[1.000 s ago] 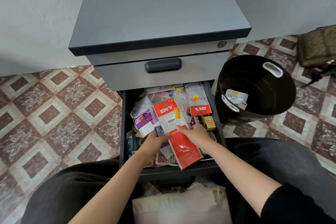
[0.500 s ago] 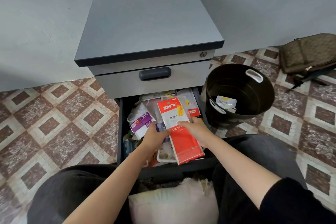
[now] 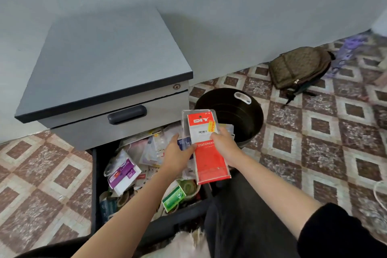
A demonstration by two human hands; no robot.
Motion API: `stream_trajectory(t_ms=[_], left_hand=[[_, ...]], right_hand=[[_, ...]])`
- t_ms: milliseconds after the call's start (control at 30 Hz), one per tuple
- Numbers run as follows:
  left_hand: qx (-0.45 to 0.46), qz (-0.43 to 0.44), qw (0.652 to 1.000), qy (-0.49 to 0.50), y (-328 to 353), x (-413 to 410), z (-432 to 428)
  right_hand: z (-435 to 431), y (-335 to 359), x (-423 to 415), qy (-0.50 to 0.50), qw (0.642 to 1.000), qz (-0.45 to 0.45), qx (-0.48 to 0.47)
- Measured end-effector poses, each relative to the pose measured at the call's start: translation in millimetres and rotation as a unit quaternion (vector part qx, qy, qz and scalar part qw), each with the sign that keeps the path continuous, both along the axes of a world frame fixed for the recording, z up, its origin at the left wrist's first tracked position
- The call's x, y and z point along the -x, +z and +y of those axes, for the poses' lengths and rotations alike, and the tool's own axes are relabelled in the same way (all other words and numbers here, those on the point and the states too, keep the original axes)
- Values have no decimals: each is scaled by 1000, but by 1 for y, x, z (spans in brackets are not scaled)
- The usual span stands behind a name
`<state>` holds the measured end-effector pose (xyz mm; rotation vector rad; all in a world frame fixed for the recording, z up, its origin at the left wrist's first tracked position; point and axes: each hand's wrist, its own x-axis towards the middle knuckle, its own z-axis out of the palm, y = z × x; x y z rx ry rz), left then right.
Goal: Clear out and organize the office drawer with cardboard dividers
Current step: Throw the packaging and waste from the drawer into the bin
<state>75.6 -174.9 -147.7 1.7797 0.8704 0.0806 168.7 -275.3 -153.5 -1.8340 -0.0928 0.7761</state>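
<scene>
The open lower drawer [image 3: 93, 184] of a grey cabinet [image 3: 109, 63] is crammed with loose stationery packs, tape rolls and a purple and white packet [image 3: 123, 174]. Both hands lift a stack of packets above the drawer's right side. On top of that stack is a long red and white DIY stationery pack [image 3: 206, 153]. My left hand [image 3: 178, 153] grips the stack's left edge. My right hand [image 3: 225, 145] grips its right edge with the thumb across the front. The stack's far end overlaps the rim of a black bucket [image 3: 249, 115].
The black bucket with white handles stands on the patterned tile floor right of the cabinet. A brown backpack [image 3: 299, 67] lies by the wall further right. The upper drawer [image 3: 117, 119] is closed. A green box [image 3: 173, 197] sits in the drawer's near corner. A pale cushion [image 3: 184, 245] lies on my lap.
Both hands have raised the stack of packets out of the drawer and carried it right, toward the black bucket. The view has swung right.
</scene>
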Motion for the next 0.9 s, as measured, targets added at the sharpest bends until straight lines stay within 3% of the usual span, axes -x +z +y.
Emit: stream_trajectory(t_ms=[167,433,700,900], left_hand=[[44,-13,999,-3,-5,-56,-6],[17,15,999,-33,-24,-124,-9],[35,35,995,-83,-33,-171,2],[16,82,990,-115,-49,-146,17]], right_hand=[[-16,-1,-46,-54,998,-15,27],[-23,-18,-100,-32,993,-86,77],[-30,-32,-149,-79,994,-24,68],[-48,-46,-148,-72,995,-1,73]])
